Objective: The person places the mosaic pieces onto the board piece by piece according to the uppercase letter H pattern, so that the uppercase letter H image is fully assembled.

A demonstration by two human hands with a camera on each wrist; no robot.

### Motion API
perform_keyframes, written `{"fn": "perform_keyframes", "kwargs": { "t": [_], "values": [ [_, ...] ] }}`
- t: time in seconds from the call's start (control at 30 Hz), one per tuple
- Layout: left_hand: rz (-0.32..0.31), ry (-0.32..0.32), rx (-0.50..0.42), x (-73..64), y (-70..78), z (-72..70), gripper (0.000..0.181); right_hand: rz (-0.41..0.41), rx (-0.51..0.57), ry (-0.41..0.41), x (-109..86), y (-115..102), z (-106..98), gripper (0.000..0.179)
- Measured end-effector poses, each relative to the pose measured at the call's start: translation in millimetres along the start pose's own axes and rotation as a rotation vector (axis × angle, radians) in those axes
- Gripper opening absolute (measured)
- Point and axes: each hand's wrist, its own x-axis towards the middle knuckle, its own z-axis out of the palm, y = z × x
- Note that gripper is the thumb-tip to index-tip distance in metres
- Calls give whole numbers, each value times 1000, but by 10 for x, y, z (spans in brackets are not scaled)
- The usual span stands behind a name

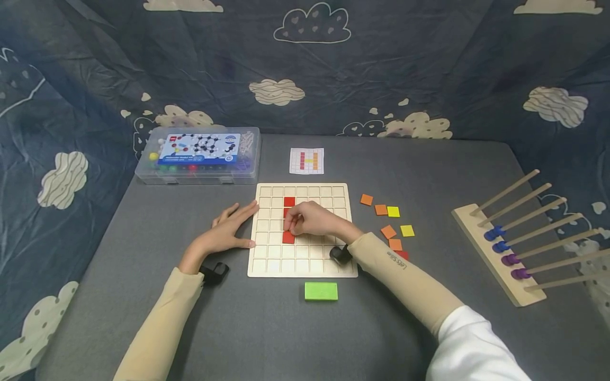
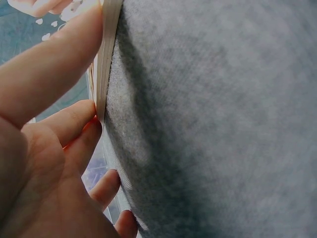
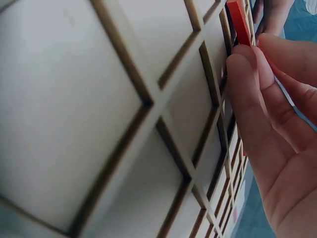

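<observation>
A square wooden grid board (image 1: 267, 264) lies on the table. Red tiles (image 1: 289, 201) sit in one of its columns, partly covered by my right hand (image 1: 312, 219). That hand's thumb and fingers pinch a red tile (image 3: 239, 24), which looks tilted at the fingertips in the right wrist view. Just below those fingertips, in the head view, a red tile (image 1: 288, 238) shows at the lower end of the column. My left hand (image 1: 221, 233) has its fingers spread, with thumb and fingertips against the board's left edge (image 2: 105, 64).
Right of the board lie several orange tiles (image 1: 388, 232), yellow tiles (image 1: 407, 230) and a red tile (image 1: 402, 255). A pattern card (image 1: 307, 161) lies behind the board, a green block (image 1: 321, 291) in front. A clear kit box (image 1: 197, 156) stands back left, a pegged wooden stand (image 1: 495, 254) right.
</observation>
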Motion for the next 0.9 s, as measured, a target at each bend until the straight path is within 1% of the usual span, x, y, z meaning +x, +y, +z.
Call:
{"fn": "perform_keyframes", "kwargs": {
  "t": [0.2,0.3,0.4,0.57,0.77,0.9],
  "values": [
    [1,1,1,5,1,3,87,26,45,23,-59,16,-11,17],
    [2,0,1,6,0,5,87,35,107,31,-126,49,-51,14],
    [8,0,3,7,-1,8,87,50,177,46,-245,99,-131,11],
    [11,-1,4,5,14,3,87,94,219,103,-559,245,-327,11],
    [2,-2,0,-1,30,0,87,194,324,180,-1049,471,-553,19],
    [0,-2,5,-6,24,4,88,270,317,242,-1366,575,-680,23]
  ]
}}
